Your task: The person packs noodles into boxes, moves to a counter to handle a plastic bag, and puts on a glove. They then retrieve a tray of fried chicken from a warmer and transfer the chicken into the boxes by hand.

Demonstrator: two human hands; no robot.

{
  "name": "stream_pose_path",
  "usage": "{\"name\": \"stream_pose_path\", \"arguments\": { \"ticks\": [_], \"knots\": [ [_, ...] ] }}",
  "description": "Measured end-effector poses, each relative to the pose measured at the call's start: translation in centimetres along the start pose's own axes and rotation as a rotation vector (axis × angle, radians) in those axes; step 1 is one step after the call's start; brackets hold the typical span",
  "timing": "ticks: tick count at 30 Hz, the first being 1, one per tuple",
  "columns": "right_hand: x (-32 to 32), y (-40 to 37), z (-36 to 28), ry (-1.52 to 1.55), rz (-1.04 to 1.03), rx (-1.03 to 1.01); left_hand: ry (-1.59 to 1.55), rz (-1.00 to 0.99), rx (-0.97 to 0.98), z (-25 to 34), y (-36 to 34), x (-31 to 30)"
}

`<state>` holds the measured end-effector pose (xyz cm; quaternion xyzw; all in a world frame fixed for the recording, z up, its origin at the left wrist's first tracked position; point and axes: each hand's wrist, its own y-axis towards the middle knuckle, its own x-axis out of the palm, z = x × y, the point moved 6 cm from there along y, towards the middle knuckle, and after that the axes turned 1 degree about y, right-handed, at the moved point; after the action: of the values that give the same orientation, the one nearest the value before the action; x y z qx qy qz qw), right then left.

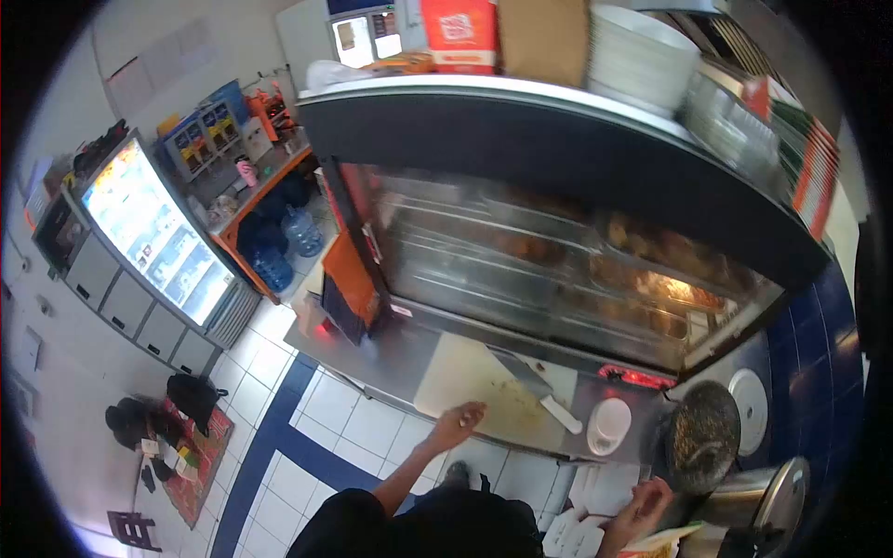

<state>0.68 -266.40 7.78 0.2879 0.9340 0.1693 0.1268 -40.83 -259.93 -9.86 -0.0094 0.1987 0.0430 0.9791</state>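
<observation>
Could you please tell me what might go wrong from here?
The metal knife with a white handle lies on the cream rectangular cutting board, its handle towards the front edge of the grey metal counter; a sweep of the bare left hand might knock it off.
The stack of round white dishes sits near the front edge atop the black-framed glass display cabinet, so a bump could topple it.
</observation>
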Motion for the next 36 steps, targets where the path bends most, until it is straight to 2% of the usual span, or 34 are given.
{"name": "stream_pose_path", "arguments": {
  "ticks": [1, 3, 4, 5, 7, 9, 11, 14, 15, 17, 19, 21, 22, 23, 24, 27, 28, 29, 31, 32, 33, 34, 36],
  "knots": [
    [2.7, 0.5, -0.7, 0.016, -0.014, -0.008, 0.079, 0.155, 0.153, 0.2, 2.0, -3.3],
    [8.4, 0.4, -2.3, -0.232, -0.390, -0.212, 0.237, 0.632, 0.251, 7.5, 4.8, -12.4],
    [10.1, 0.4, -2.8, -0.233, -0.400, -0.217, 0.165, 0.746, 0.279, 8.2, 6.5, -16.5],
    [11.6, 0.3, -2.9, -0.178, -0.430, -0.177, 0.200, 0.960, 0.368, 11.2, 7.3, -20.0],
    [13.0, 0.5, -2.8, -0.131, -0.462, -0.137, 0.434, 1.197, 0.362, 15.4, 9.0, -24.8],
    [13.2, 0.6, -1.7, -0.162, -0.476, -0.059, 0.379, 1.190, 0.372, 14.7, 12.2, -27.2],
    [12.4, 1.1, -1.0, -0.221, -0.465, -0.064, 0.320, 1.169, 0.387, 12.8, 14.3, -27.9],
    [10.9, 1.4, 0.9, -0.237, -0.454, 0.006, 0.150, 1.247, 0.215, 11.2, 15.7, -28.3],
    [10.1, 1.6, 1.9, -0.222, -0.425, 0.049, 0.221, 1.297, 0.200, 12.5, 15.4, -27.9],
    [9.3, 2.3, 3.2, -0.201, -0.415, 0.079, 0.118, 1.210, 0.163, 12.2, 15.6, -26.6],
    [9.5, 2.9, 4.7, -0.226, -0.413, 0.124, 0.184, 1.156, 0.270, 13.0, 15.6, -23.5],
    [11.0, 4.0, 5.2, -0.182, -0.391, 0.105, 0.059, 1.052, 0.270, 16.1, 15.4, -19.1],
    [11.5, 4.3, 6.5, -0.153, -0.394, 0.106, 0.076, 1.050, 0.358, 17.1, 15.6, -17.2],
    [12.3, 4.9, 7.6, -0.125, -0.395, 0.108, 0.075, 1.033, 0.345, 17.8, 15.7, -15.3],
    [13.0, 6.2, 1.4, -0.138, -0.527, -0.046, 0.074, 1.011, 0.332, 18.5, 15.7, -13.4],
    [15.2, 7.9, 0.1, -0.184, -0.484, -0.188, 0.079, 0.944, 0.270, 19.9, 16.1, -9.0],
    [15.6, 8.1, 1.0, -0.328, -0.535, -0.137, 0.078, 0.903, 0.245, 20.3, 16.1, -8.0],
    [16.2, 8.4, -0.4, -0.320, -0.531, -0.147, 0.041, 0.854, 0.253, 21.1, 15.9, -7.1],
    [18.7, 9.2, -4.5, -0.074, -0.581, -0.073, -0.005, 0.813, 0.274, 22.0, 15.3, -6.1],
    [20.2, 9.3, -6.9, -0.191, -0.537, -0.388, -0.022, 0.712, 0.292, 22.0, 15.4, -5.3],
    [22.0, 9.3, -9.8, -0.089, -0.616, -0.398, -0.036, 0.609, 0.312, 22.4, 15.5, -5.1],
    [24.1, 9.3, -14.5, 0.013, -0.694, -0.404, -0.040, 0.610, 0.326, 23.0, 14.9, -6.1],
    [27.3, 9.7, -27.9, 0.230, -0.636, -0.954, -0.117, 0.248, 0.328, 24.0, 14.3, -7.0]
  ]
}}
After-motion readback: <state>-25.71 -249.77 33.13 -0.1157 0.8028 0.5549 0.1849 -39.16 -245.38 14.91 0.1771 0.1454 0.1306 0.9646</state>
